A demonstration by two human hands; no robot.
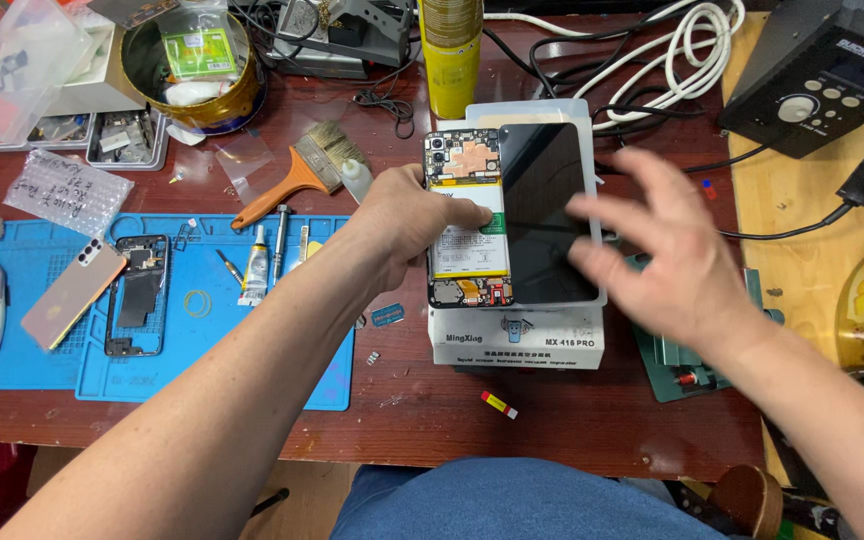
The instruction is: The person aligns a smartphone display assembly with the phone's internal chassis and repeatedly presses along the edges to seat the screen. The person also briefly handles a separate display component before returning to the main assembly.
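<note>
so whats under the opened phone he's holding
The opened phone and dark screen panel lie on a white machine. They hide most of its top; left hand steadies the phone.

Dark reddish wooden table [402,420], scuffed near the front edge. Toward the left edge, a blue work mat [12,350]; at the middle, a white box-shaped machine [517,340]; along the back edge, a round gold tin [192,70], a yellow can [450,60], white cables [672,50]; near the front edge, a small red-and-yellow piece [499,404].
</note>
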